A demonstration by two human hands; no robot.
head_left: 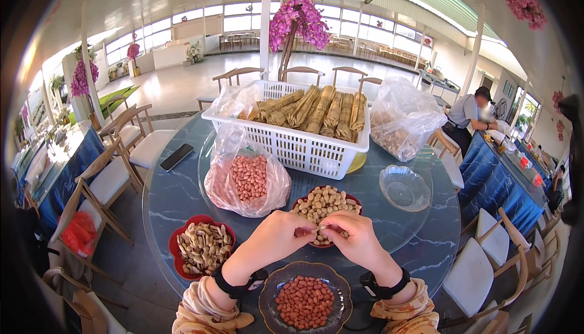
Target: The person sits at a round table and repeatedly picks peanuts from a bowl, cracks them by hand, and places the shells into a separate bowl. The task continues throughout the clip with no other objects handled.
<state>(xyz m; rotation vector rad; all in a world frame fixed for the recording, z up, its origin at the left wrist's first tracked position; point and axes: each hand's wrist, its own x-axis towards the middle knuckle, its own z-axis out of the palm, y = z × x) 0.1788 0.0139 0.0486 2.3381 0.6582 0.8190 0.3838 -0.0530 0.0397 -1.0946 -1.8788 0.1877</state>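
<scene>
Over a red bowl of unshelled peanuts (326, 201), my left hand (287, 233) and my right hand (351, 236) meet fingertip to fingertip. A small pale piece, seemingly a peanut or shell, is pinched between them; which hand bears it is hard to tell. Below my wrists stands a scalloped glass dish (269, 288) holding shelled red-skinned peanuts (305, 302). To the left, a red bowl (175, 247) contains empty peanut shells (203, 247). A plastic bag (219, 192) of shelled peanuts sits open behind my left hand.
A white plastic basket (292, 144) of leaf-wrapped bundles (319, 110) stands at the back. Beside it are a plastic bag of peanuts (397, 128) and a clear glass dish (405, 188). A phone (177, 157) lies left. Another person (463, 115) leans over a table at right.
</scene>
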